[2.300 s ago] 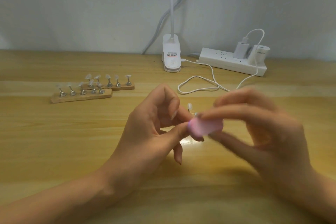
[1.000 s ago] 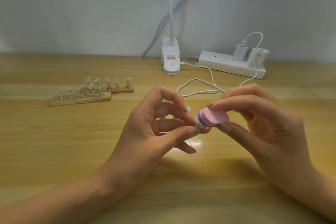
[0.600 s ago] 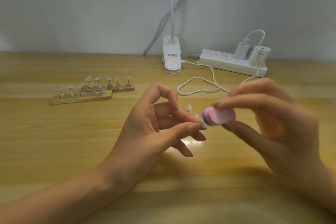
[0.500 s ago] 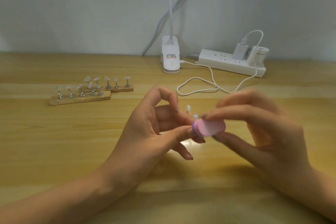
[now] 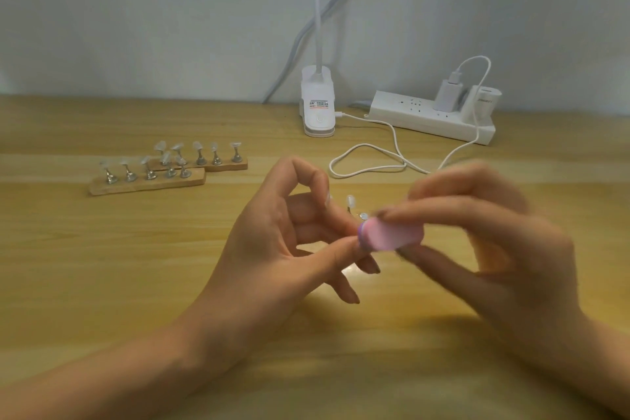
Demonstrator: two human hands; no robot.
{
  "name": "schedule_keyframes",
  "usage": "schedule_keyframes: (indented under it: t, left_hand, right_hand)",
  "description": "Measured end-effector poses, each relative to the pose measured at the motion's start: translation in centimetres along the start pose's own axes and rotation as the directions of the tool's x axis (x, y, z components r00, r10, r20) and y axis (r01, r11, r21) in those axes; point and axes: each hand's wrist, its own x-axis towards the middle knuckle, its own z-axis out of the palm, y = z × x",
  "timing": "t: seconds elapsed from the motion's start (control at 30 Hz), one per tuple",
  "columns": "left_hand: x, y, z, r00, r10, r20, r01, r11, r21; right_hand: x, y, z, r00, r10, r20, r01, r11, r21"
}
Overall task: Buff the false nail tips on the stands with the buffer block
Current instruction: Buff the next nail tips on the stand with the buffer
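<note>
Two bare forearms enter from the lower edge, which cuts both off.

The left hand (image 5: 272,249) is raised above the table (image 5: 102,266). Its thumb and one finger pinch a small piece (image 5: 364,215). Only a pale glint of the piece shows, and the rest is covered by the buffer (image 5: 388,235). The index finger arches above the pinch.

The right hand (image 5: 494,249) is blurred. Its fingers (image 5: 443,211) lie across the top of the buffer and the thumb lies underneath, grasping it. There is one buffer, pink with a purple layer at its left end. That end touches the left thumb tip.

Just beyond the left fingertips, one tip (image 5: 350,201) stands upright. It cannot be told whether it is held or stands on the table.

Farther back on the left lie two wooden strips. The front strip (image 5: 146,182) is just ahead of the rear strip (image 5: 221,166) and overlaps it in view. Each carries five metal stands with clear tips, ten in all. The two leftmost rear stands are partly hidden behind the front tips.

Beyond the hands lies one looped white cable (image 5: 368,160). Along the wall stands one lamp clip (image 5: 317,112), its stem cut off by the top edge. Beside it is one power strip (image 5: 429,119) holding two plugs, a charger (image 5: 446,95) and an adapter (image 5: 484,102).
</note>
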Motion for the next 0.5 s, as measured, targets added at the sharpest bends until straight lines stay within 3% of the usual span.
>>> schedule_keyframes:
  t: [0.1, 0.2, 0.33, 0.5]
  left_hand:
    - [-0.07, -0.09, -0.14, 1.000, 0.007, -0.012, -0.007, 1.000, 0.021]
    - [-0.05, 0.00, -0.06, 1.000, 0.020, 0.007, -0.020, 1.000, 0.000]
    - [-0.25, -0.04, 0.08, 1.000, 0.024, 0.010, -0.024, 1.000, 0.012]
    - [-0.46, 0.09, 0.20, 0.999, 0.052, 0.017, -0.052, 0.999, 0.004]
  right_hand:
    - [-0.50, -0.35, 0.32, 0.995, -0.064, 0.070, 0.065, 0.998, -0.015]
    - [0.12, -0.01, -0.28, 0.999, -0.028, -0.019, 0.028, 0.999, -0.019]
    - [-0.34, -0.41, 0.33, 0.998, -0.060, 0.036, 0.060, 0.998, -0.007]
    - [-0.03, -0.26, -0.08, 1.000, -0.007, -0.020, 0.008, 0.999, 0.044]
